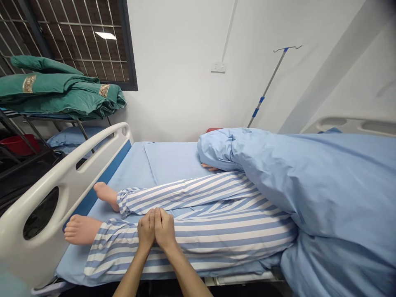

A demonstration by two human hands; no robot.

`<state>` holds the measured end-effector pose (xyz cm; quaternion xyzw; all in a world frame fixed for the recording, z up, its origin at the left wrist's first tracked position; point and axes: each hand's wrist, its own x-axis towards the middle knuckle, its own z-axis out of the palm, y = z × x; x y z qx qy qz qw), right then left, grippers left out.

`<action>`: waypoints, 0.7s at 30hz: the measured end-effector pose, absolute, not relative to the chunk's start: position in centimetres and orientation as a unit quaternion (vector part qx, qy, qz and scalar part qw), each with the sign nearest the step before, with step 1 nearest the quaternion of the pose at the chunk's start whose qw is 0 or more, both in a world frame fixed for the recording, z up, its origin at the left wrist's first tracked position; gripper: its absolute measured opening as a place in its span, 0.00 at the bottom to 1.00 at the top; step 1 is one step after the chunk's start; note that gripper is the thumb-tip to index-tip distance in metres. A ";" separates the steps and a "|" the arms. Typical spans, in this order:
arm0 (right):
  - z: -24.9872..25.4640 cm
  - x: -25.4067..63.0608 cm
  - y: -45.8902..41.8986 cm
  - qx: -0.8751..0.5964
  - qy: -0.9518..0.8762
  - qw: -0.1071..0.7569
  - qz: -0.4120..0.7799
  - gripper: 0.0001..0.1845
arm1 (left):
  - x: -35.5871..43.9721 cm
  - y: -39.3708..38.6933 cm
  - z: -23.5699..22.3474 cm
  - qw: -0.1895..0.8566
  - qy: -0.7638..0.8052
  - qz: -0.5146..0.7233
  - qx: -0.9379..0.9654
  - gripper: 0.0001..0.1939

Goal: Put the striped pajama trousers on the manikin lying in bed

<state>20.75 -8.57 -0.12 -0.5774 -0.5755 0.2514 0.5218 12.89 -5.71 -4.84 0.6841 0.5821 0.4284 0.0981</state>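
Head view: left hand (146, 230) and right hand (164, 229) pressing together palm to palm, fingers straight, pinching nothing, fingertips (157, 214) pointing away from the wearer, forearms running off the bottom edge. Hovering over or barely touching the near leg (198, 243) in blue-and-white striped pyjama trousers, contact impossible to make out from this angle. Far leg (185, 193) lying just beside it in matching stripes. Near bare foot (81, 229) and far bare foot (107, 195) pointing toward the white bed rail (62, 194), near toes sitting close to it, leaving little room there. Blue duvet (321, 181) covering the body above the legs, hiding torso and head, running off the right edge. Fingers (209, 167) of the lying figure barely poking out beneath a fold. Blue bed sheet (173, 161) stretching behind the far leg, offering the widest open room. Past the rail, green quilts (52, 90) piling on a metal rack (46, 119), red basin (18, 144) showing only partly behind its legs, IV pole (269, 86) slanting against the white wall (176, 49).
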 end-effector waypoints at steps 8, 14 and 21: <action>-2.3 21.5 -8.6 -0.594 -0.590 0.495 0.231 0.20 | 12.6 -5.1 -7.3 0.099 0.594 0.391 0.696 0.15; -2.6 21.3 -8.6 -0.605 -0.579 0.495 0.232 0.21 | 12.7 -5.2 -5.9 0.191 0.602 0.419 0.653 0.16; -2.3 22.3 -8.2 -0.550 -0.493 0.601 0.306 0.22 | 16.4 -6.0 0.6 0.409 0.524 0.509 0.548 0.17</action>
